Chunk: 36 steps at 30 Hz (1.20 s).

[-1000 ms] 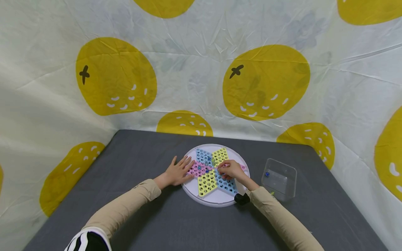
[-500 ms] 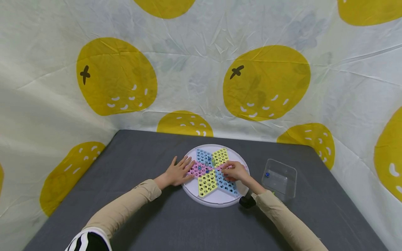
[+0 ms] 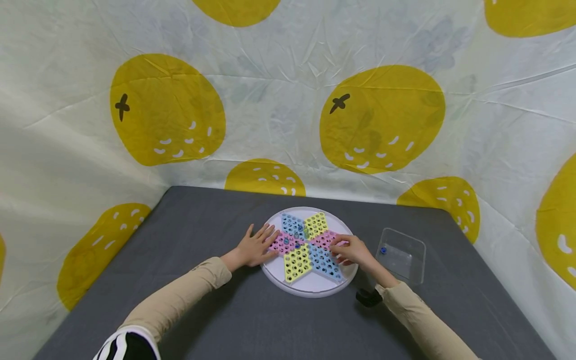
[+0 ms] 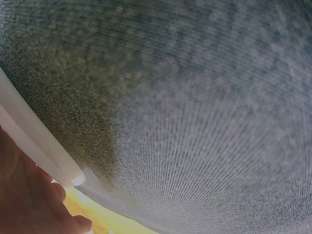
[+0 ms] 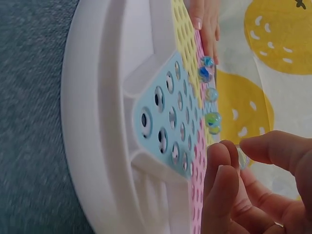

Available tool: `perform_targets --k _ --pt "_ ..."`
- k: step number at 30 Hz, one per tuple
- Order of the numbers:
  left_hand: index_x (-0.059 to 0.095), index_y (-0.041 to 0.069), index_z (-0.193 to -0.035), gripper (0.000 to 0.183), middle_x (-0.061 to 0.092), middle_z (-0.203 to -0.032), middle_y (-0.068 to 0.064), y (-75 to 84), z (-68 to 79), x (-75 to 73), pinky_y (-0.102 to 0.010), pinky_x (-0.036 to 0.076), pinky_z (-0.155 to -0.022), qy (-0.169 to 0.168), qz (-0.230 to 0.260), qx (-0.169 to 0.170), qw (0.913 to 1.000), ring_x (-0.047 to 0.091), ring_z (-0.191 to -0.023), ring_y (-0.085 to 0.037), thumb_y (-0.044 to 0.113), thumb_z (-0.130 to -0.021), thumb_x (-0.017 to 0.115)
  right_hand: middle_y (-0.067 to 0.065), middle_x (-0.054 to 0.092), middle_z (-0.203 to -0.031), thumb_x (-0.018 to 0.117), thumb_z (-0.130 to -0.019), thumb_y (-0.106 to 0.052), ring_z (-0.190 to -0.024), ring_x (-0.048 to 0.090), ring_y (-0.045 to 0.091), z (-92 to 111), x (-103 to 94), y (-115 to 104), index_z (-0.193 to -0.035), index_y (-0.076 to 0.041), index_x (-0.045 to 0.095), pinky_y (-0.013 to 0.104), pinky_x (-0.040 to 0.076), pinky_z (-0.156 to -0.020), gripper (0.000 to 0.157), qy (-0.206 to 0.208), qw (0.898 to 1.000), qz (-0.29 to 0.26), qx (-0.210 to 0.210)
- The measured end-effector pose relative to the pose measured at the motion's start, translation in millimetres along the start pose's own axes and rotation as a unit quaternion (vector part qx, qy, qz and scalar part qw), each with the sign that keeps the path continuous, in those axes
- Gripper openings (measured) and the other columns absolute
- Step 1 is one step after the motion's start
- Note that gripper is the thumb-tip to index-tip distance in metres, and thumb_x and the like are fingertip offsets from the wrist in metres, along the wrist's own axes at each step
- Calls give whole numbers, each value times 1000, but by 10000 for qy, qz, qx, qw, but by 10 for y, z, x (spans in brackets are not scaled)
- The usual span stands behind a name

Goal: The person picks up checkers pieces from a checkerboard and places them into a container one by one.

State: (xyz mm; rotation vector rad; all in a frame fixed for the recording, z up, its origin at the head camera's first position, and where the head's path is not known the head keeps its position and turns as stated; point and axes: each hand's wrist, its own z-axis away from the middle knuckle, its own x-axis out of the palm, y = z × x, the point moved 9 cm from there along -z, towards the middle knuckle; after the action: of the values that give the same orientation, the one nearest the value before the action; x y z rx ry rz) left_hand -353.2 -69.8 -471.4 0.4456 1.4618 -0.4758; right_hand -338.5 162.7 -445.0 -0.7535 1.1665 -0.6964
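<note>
A round white Chinese checkers board point(image 3: 310, 289) with a star of pink, yellow and blue holed points lies on the table. My left hand point(image 3: 255, 248) rests with spread, straight fingers on its left edge, fingertips over a pink point. Above the right side of the board, my right hand point(image 3: 353, 251) pinches a clear glass marble point(image 5: 242, 158) between thumb and fingertips; the fingers cover most of it. Several marbles sit in holes around the star's middle, among them a green-yellow marble point(image 5: 213, 122) and a clear marble point(image 5: 211, 94).
Right of the board stands a transparent plastic box point(image 3: 423, 265) with a blue marble point(image 3: 383, 250) inside. The right forearm crosses its near left corner. A dark grey cloth point(image 3: 216, 310) covers the table, and a white curtain with yellow fruit prints point(image 3: 166, 110) hangs behind.
My right hand has drawn back from the board's middle to its right side, toward the box, uncovering the pink point there. My left hand has stayed put.
</note>
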Motion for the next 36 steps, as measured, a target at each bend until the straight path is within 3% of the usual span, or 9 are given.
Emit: perform_targets --k 15,23,36 --pt "18 17 -144 64 18 -150 -6 13 6 -12 -57 10 -106 -4 -108 13 9999 14 -139 -24 52 -92 30 17 67 -81 57 -86 -20 -61 63 18 255 -282 98 -102 2 56 40 51 -59 27 41 9997 -198 -156" --pt "15 17 -144 65 16 -151 -5 10 20 -2 -56 10 -106 -52 -204 -18 9998 12 -139 -23 53 -92 29 18 67 -80 57 -87 -21 -60 63 16 351 -405 105 -106 3 54 34 51 -55 31 58 9995 -156 -264" --pt "15 19 -144 65 16 -151 -4 -8 8 23 -55 10 -107 -59 -240 -72 9997 12 -140 -21 54 -91 28 14 67 -84 57 -87 -24 -68 65 23 535 -642 127 -111 6 51 35 52 -60 39 119 9989 -310 -346"
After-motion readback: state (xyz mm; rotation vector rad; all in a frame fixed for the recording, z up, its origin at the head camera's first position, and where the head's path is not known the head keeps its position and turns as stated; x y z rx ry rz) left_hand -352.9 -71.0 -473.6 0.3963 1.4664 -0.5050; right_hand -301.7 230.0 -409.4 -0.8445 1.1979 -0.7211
